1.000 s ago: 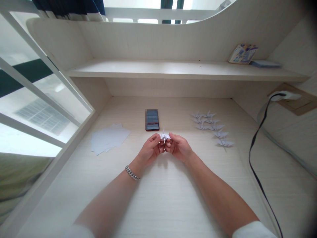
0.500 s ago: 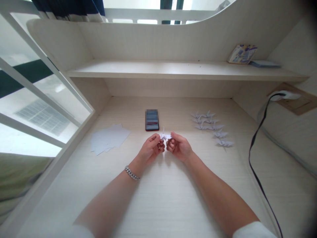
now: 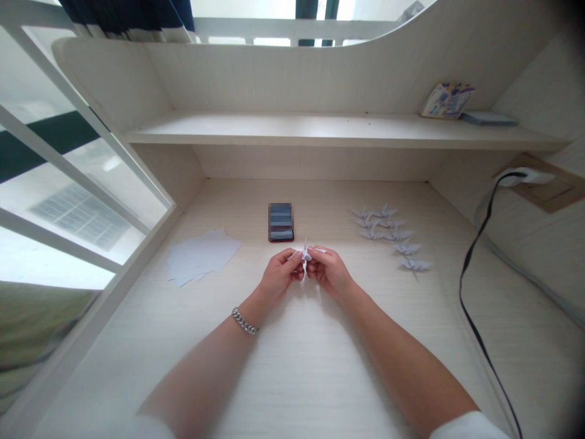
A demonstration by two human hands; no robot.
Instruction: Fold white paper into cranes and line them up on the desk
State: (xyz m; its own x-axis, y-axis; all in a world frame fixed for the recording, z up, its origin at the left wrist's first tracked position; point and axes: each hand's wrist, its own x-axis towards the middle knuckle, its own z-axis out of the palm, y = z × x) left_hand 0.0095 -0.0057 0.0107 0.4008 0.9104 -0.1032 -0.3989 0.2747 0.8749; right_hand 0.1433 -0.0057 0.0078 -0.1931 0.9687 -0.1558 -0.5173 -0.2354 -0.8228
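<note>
Between my two hands, over the middle of the desk (image 3: 292, 366), is a small white paper crane (image 3: 306, 253) with a thin point sticking up. My left hand (image 3: 283, 268) pinches its left side between thumb and fingers. On the other side, my right hand (image 3: 329, 268) grips it close to the body, and a bit of white paper shows past the thumb. Fingers cover much of the folded paper. Just beyond my hands lies a phone (image 3: 280, 222) with a blurred screen.
Several finished paper cranes (image 3: 382, 234) sit in a group to the right. Loose white paper sheets (image 3: 201, 256) overlap on the left. A black cable (image 3: 466, 262) runs from the wall socket (image 3: 539, 180) down the right side. Above the desk is a shelf (image 3: 292, 125) with a small packet (image 3: 446, 100).
My right hand has moved inward along the paper crane, closer to my left hand. The side it held outstretched is now mostly behind my fingers.
</note>
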